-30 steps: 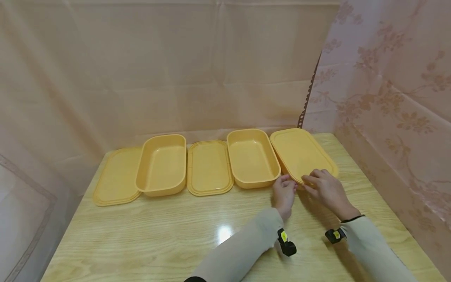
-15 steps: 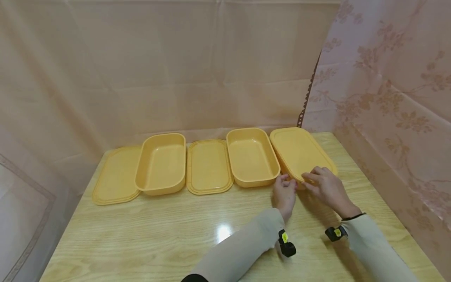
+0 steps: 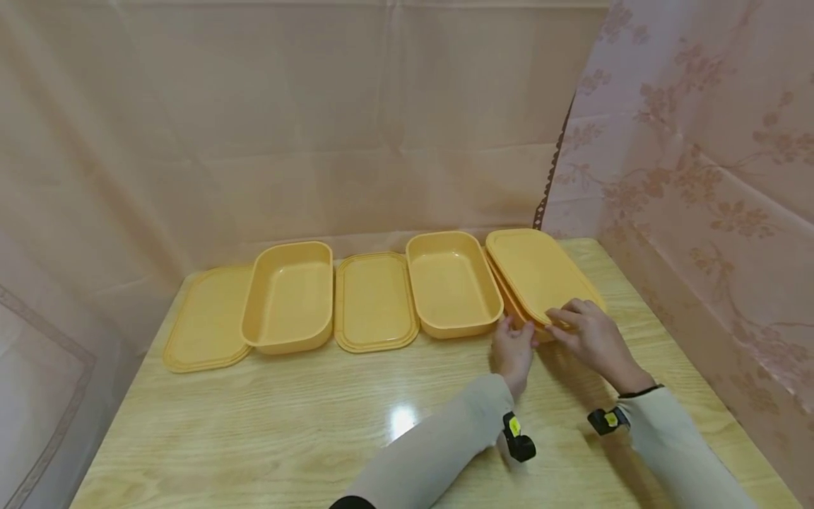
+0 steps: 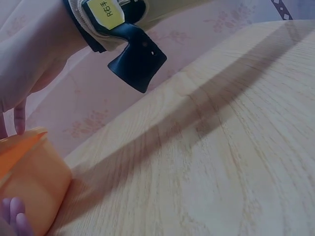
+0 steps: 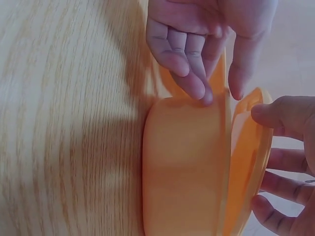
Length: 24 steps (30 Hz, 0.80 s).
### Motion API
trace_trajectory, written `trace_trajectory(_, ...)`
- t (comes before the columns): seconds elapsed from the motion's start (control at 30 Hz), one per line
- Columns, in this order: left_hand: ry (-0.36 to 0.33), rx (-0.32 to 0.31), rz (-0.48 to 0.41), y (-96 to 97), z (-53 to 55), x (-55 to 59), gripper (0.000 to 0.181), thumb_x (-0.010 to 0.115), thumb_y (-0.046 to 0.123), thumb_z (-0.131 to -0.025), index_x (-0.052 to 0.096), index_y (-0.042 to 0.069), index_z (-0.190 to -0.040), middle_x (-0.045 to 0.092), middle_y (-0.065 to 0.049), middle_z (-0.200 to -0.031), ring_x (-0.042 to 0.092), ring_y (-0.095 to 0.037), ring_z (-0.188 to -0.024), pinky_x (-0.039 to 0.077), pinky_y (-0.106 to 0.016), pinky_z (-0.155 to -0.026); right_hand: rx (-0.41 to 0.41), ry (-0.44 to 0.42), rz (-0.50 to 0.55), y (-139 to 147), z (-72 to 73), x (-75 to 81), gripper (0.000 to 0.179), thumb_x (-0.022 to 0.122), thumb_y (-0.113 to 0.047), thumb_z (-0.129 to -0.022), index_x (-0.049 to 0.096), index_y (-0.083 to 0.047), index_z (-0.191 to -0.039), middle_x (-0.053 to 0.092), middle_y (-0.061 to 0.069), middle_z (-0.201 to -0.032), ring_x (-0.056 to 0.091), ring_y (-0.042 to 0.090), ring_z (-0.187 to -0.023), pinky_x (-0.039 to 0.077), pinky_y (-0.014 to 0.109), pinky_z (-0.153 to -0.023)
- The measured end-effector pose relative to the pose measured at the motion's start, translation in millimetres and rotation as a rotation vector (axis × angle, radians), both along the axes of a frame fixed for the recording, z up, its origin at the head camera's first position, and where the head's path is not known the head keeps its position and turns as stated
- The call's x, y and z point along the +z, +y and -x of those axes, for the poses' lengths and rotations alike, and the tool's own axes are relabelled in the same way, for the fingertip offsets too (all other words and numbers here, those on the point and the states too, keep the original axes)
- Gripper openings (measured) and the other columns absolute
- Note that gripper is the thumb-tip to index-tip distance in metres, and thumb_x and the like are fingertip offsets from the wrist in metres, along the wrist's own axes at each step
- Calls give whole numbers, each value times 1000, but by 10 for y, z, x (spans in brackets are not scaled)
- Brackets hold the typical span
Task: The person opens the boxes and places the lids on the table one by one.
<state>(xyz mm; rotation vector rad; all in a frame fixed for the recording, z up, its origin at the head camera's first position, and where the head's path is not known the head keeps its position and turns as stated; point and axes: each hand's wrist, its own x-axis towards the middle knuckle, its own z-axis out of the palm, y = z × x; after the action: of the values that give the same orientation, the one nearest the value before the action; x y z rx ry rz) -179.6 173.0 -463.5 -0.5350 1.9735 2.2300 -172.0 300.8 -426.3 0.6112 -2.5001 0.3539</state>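
Note:
In the head view, a yellow rectangular plastic lid [image 3: 540, 272] sits tilted over the rightmost yellow food container [image 3: 518, 311], its near edge raised. My right hand [image 3: 593, 343] pinches that near edge; in the right wrist view the thumb lies on one face of the lid [image 5: 263, 152] and the fingers on the other. A gap shows between lid and container rim. My left hand [image 3: 512, 357] holds the container's near left corner, fingers against the outer wall [image 5: 182, 162] and thumb by the rim. The container's inside is mostly hidden.
Two uncovered yellow containers [image 3: 289, 297] stand to the left, the other container [image 3: 453, 286] beside my left hand. Between them lies a flat lid [image 3: 376, 304], with another lid [image 3: 206, 322] at the far left. Cloth curtains [image 3: 318, 141] border the wooden table [image 3: 286, 424].
The lid's near and left edges have risen off the rightmost container, opening a gap along that side. Both hands stay in almost the same place.

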Motion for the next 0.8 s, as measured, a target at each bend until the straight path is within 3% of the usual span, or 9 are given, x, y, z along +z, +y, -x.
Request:
trace_trajectory(0.33, -2, -31, -122, 54, 17, 26, 58, 69, 19, -90, 47, 5, -142, 71, 0, -74, 64, -12, -60, 58, -35, -70, 2, 33, 8, 38, 5, 53, 28, 84, -2, -68, 75, 0, -95, 63, 11, -81, 55, 27, -75, 49, 40, -60)
trace_trajectory(0.57, -18, -19, -86, 77, 40, 52, 61, 71, 15, -88, 47, 7, -143, 70, 2, -68, 66, -12, -56, 59, -35, -69, 0, 53, 41, 69, 2, 106, 31, 83, 0, -67, 74, 2, -96, 64, 14, -81, 56, 29, -75, 48, 43, -61)
trace_trajectory(0.8, -29, 4, -55, 64, 45, 36, 60, 70, 19, -89, 47, 11, -144, 70, 4, -68, 71, -18, -63, 57, -31, -64, -12, 76, 71, 105, -7, 130, 34, 84, 2, -65, 74, 0, -97, 65, 12, -81, 57, 28, -73, 47, 41, -60)
